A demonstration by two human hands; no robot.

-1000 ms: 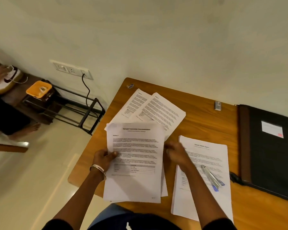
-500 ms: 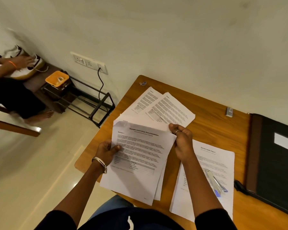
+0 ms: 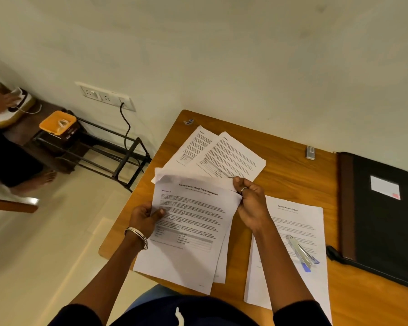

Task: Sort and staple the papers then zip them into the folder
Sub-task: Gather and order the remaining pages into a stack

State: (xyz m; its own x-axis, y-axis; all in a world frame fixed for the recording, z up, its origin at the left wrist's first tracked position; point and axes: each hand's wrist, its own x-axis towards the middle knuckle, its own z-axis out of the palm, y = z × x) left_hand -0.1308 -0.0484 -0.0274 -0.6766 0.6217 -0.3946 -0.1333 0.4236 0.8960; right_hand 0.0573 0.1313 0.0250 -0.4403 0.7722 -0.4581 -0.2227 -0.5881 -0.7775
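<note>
A: Status on the held sheaf of white printed sheets headed "Sample Internship Documentation" [image 3: 189,222]?

B: Lifted off the table, at about 6 o'clock from the table's middle, overhanging its near edge. Left hand [image 3: 144,217] grips the left margin, thumb on top of the page. Right hand [image 3: 250,205] pinches the top right corner, fingers curled round it. At least two sheets in the sheaf; a second edge shows at the bottom right.

A: Stapled yet?

B: Can't see a staple, but the corner is under the fingers, so I'd hedge. I'd judge the sorting is underway, not finished.

A: What else counts as papers?

B: Two loose white text pages [image 3: 222,154] fanned at 12 o'clock, overlapping each other, just beyond the sheaf. A white "Sample Health Report" stack [image 3: 297,222] lies flat at 3 o'clock from the sheaf.

A: Stapler?

B: Slim silver stapler with a blue base [image 3: 302,252] rests on the health report stack, untouched by either hand.

A: Folder?

B: Black zip folder with a brown spine [image 3: 384,220] lies shut at the far 3 o'clock edge of the orange-brown wooden table [image 3: 292,165], well apart from the hands. Nothing is inside it that I can see.

A: So what's left?

B: Finish sorting, staple, then load and zip the folder. Early stage, by my reading.
</note>
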